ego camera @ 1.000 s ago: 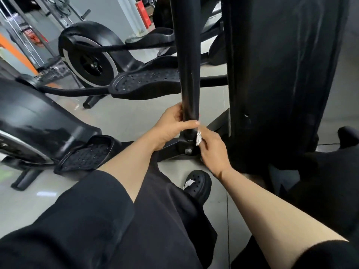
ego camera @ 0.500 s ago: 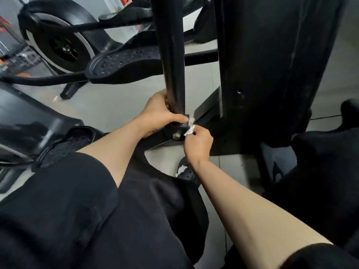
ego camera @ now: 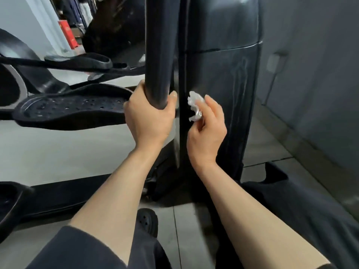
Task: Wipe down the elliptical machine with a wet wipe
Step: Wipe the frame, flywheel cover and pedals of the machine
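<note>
head view: the left hand (ego camera: 148, 117) has its grip closed around the black upright bar (ego camera: 158, 45) of the elliptical. the right hand (ego camera: 206, 133) pinches a crumpled white wipe (ego camera: 195, 105) in its fingertips, just beside the dark housing (ego camera: 223, 78), contact unclear. a pedal (ego camera: 71, 109) sits to the left, a black shoe (ego camera: 146, 220) on the floor below.

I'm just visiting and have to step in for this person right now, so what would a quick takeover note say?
Left hand: grips the black upright bar.
Right hand: pinches the crumpled wet wipe, just off the dark side panel, not clearly touching it.
Done: cannot tell which parts are already clean; the panel shows streaks.
Left: likely the panel, the bar and the foot pedal.
</note>
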